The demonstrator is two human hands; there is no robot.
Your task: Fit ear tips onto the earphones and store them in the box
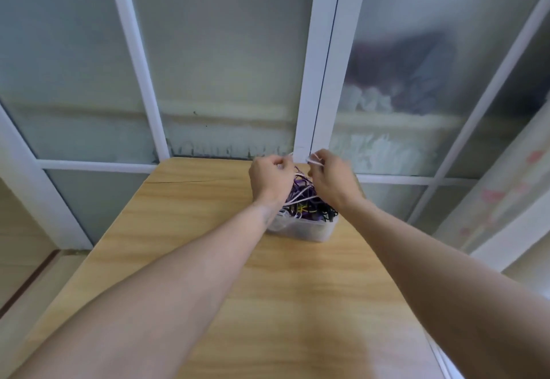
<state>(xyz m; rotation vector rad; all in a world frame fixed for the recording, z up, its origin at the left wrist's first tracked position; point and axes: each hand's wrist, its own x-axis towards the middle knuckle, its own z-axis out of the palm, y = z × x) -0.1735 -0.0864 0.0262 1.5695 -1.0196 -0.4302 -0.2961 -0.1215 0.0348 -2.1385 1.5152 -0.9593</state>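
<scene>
Both hands are raised over the box (309, 229) on the table (208, 229): the left hand (269, 174) is curled around a white cord (300, 194), and the right hand (330, 176) pinches its loop. The cord trails into the tangle of earphones in the box. It looks light, limp and snag-prone; best held near the bud, not mid-cord

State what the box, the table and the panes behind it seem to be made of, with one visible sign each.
Box: probably clear plastic, slightly cloudy; the cables show through its wall.
Table: wood or a wood-look laminate, matt; pale grain lines run across it.
Panes: frosted glass, or possibly plastic; shapes behind them are only blurs.
</scene>
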